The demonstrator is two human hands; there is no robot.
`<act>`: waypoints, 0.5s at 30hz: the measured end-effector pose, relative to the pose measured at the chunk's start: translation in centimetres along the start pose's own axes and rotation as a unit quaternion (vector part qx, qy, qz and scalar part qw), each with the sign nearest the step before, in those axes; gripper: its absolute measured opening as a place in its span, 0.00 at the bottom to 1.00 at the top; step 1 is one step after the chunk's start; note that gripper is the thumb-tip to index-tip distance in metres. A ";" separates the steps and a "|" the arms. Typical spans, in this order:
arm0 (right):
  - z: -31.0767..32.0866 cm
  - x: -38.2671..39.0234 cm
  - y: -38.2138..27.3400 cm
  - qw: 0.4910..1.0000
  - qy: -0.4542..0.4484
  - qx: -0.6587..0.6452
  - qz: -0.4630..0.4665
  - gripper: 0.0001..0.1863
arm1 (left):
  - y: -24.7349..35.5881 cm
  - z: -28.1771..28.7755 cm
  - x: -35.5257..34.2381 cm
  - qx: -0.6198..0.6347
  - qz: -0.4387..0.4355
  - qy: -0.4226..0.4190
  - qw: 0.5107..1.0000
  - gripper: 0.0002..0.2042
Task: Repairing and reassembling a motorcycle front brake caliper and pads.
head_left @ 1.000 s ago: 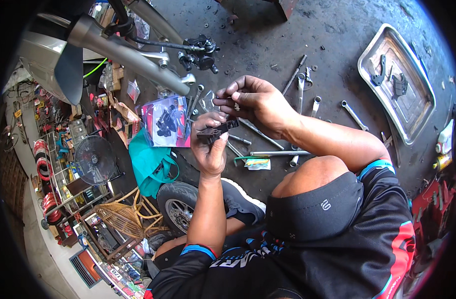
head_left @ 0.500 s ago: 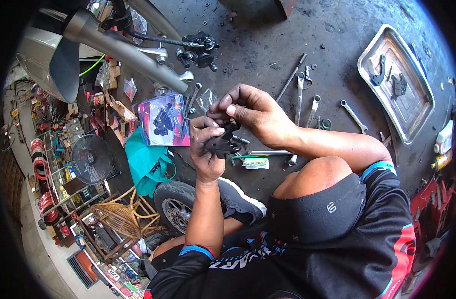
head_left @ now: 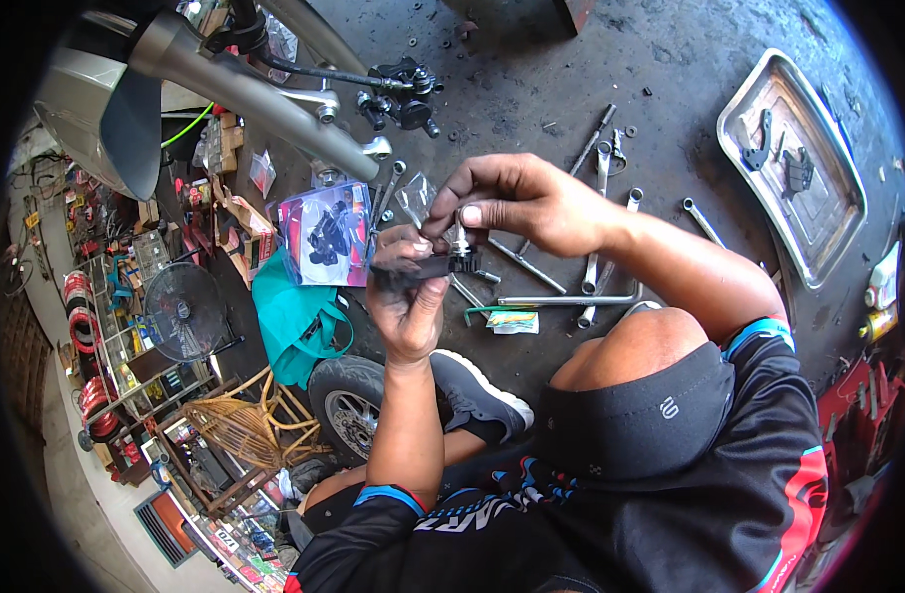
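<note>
My left hand (head_left: pixel 410 321) is closed around a dark, bracket-like metal part (head_left: pixel 420 269), blurred at its left end. Thumb and fingers of my right hand (head_left: pixel 531 203) pinch a small silver bolt-like piece (head_left: pixel 460 237) standing upright at the right end of that part. Both hands meet above the floor, in front of my bent knee. Just left of them lies a clear package (head_left: pixel 326 237) with a picture of a black part. A small clear plastic bag (head_left: pixel 415 198) is behind my left fingers.
Wrenches (head_left: pixel 596 217) and other tools lie on the dark floor. At far right a metal tray (head_left: pixel 818 232) holds black parts. A grey fork leg (head_left: pixel 245 94) and a hanging black brake caliper (head_left: pixel 411 99) stand at upper left. A teal bag (head_left: pixel 292 321) lies beside a wheel (head_left: pixel 348 410).
The dark part has turned in my left hand from finned side showing to edge-on. My right fingers now show a silver piece at its end. The view has shifted slightly.
</note>
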State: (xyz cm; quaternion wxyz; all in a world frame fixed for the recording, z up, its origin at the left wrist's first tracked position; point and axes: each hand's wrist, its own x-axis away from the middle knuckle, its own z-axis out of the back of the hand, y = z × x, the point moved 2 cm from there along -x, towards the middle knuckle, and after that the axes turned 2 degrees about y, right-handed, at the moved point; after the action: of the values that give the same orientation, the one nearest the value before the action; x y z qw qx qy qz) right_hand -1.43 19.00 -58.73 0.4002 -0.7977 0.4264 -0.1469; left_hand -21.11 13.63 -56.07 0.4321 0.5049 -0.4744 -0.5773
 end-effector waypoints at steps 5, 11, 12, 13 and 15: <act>0.8 -0.2 -0.4 0.999 -0.024 0.036 -0.020 0.10 | 0.6 -0.2 -0.1 0.163 0.100 0.026 0.981 0.19; 1.1 -0.2 -0.1 0.994 -0.042 0.099 0.023 0.12 | 0.4 0.1 -0.1 0.193 0.147 -0.033 0.969 0.19; 1.1 -0.2 0.0 0.994 -0.043 0.099 0.024 0.12 | 0.3 0.2 0.0 0.193 0.142 -0.037 0.970 0.19; 1.1 -0.1 0.2 0.994 -0.030 0.107 0.014 0.13 | 0.1 0.2 0.1 0.183 0.140 -0.027 0.973 0.19; 1.0 0.1 0.3 0.993 -0.018 0.116 0.004 0.14 | 0.1 0.1 0.1 0.187 0.145 -0.026 0.971 0.19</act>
State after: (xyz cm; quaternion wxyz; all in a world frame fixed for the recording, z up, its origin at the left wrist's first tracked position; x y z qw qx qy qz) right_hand -1.02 19.36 -59.59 0.4982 -0.7471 0.4020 -0.1792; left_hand -21.19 13.49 -56.00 0.3962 0.4874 -0.6532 -0.4228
